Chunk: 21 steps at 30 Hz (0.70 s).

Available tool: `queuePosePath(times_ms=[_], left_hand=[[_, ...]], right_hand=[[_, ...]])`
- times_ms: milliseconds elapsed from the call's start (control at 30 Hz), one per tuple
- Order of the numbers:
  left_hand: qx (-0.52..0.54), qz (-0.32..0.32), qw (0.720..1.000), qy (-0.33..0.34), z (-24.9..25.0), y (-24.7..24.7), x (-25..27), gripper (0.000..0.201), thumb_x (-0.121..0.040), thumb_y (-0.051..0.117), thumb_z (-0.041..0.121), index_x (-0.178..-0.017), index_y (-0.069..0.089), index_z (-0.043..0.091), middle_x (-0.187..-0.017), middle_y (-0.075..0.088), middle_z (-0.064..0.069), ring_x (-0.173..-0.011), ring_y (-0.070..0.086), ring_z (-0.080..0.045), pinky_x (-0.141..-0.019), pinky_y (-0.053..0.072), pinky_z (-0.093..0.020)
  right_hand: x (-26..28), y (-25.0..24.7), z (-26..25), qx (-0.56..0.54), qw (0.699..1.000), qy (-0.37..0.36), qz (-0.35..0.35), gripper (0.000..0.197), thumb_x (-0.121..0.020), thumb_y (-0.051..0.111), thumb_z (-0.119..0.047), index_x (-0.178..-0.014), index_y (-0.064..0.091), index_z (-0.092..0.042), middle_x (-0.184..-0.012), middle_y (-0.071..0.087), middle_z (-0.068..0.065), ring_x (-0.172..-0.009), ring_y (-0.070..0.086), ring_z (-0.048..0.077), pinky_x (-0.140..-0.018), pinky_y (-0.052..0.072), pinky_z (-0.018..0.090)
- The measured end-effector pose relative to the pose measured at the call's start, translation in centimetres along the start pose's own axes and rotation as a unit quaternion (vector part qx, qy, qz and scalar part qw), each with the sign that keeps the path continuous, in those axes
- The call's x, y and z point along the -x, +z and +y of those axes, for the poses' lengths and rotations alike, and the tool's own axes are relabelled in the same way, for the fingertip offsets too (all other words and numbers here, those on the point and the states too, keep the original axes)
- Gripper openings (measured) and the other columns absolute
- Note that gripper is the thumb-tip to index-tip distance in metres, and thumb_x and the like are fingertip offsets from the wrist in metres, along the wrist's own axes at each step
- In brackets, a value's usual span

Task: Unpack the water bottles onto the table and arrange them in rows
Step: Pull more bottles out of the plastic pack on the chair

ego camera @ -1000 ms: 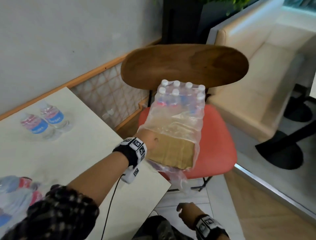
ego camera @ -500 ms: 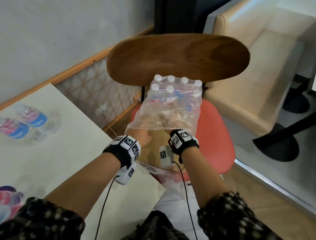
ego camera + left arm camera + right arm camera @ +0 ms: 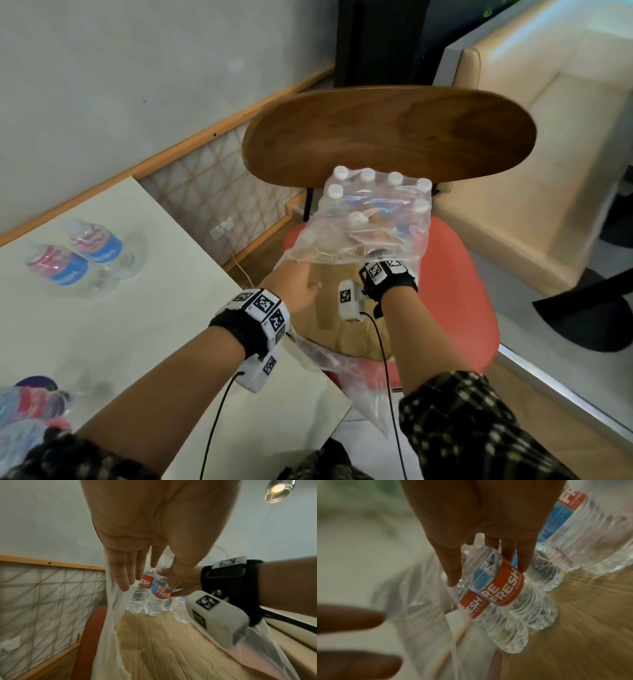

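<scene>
A pack of water bottles (image 3: 373, 202) in torn clear wrap (image 3: 342, 253) stands on a cardboard tray (image 3: 329, 308) on a red chair seat (image 3: 459, 291). My left hand (image 3: 296, 284) reaches into the wrap's opening with straight fingers (image 3: 120, 577), and the loose film (image 3: 109, 601) drapes over them. My right hand (image 3: 376, 251) is deeper inside, past the wrist. There its fingers (image 3: 452, 574) curl round the shoulder of an upright bottle (image 3: 503, 588) with a red and blue label. The same bottle (image 3: 160, 592) shows in the left wrist view, with the right hand (image 3: 187, 585) on it.
Two bottles (image 3: 72, 263) lie on the white table (image 3: 137, 325) at the left, and more blurred bottles (image 3: 27, 411) sit at its near corner. The chair's wooden back (image 3: 387, 133) rises behind the pack. A cream sofa (image 3: 531, 171) stands to the right, a wall to the left.
My right hand rose from beside my lap and went into the wrap, ending round a bottle. My left hand stayed at the wrap's opening.
</scene>
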<state>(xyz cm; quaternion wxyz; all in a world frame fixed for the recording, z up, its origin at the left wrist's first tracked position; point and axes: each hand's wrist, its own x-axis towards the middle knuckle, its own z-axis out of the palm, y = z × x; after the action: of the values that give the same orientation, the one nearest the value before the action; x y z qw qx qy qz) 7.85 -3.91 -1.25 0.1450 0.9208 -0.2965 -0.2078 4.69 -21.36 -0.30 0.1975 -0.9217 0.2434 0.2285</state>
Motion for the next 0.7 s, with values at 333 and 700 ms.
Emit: queuePosePath(times_ms=[333, 700], left_hand=[[0.084, -0.023, 0.996, -0.015, 1.6, 0.7, 0.1, 0.036, -0.087, 0.06, 0.042, -0.116, 0.063, 0.021, -0.105, 0.068, -0.001, -0.098, 0.062, -0.018, -0.079, 0.043, -0.023], [0.266, 0.008, 0.963, -0.036, -0.1, 0.8, 0.5, 0.018, -0.081, 0.067, 0.015, -0.097, 0.064, 0.007, -0.1, 0.067, -0.011, -0.094, 0.062, -0.023, -0.082, 0.048, -0.029]], right_hand=[[1.1, 1.8, -1.1, -0.128, 0.976, -0.164, -0.057, 0.042, -0.071, 0.07, -0.041, -0.111, 0.065, -0.03, -0.113, 0.061, -0.008, -0.111, 0.055, 0.018, -0.092, 0.046, 0.032], [-2.6, -0.1, -1.3, 0.067, 0.993, -0.091, 0.016, 0.057, -0.096, 0.049, -0.018, -0.148, 0.025, -0.018, -0.156, 0.02, 0.007, -0.143, 0.022, 0.027, -0.118, 0.02, 0.038]])
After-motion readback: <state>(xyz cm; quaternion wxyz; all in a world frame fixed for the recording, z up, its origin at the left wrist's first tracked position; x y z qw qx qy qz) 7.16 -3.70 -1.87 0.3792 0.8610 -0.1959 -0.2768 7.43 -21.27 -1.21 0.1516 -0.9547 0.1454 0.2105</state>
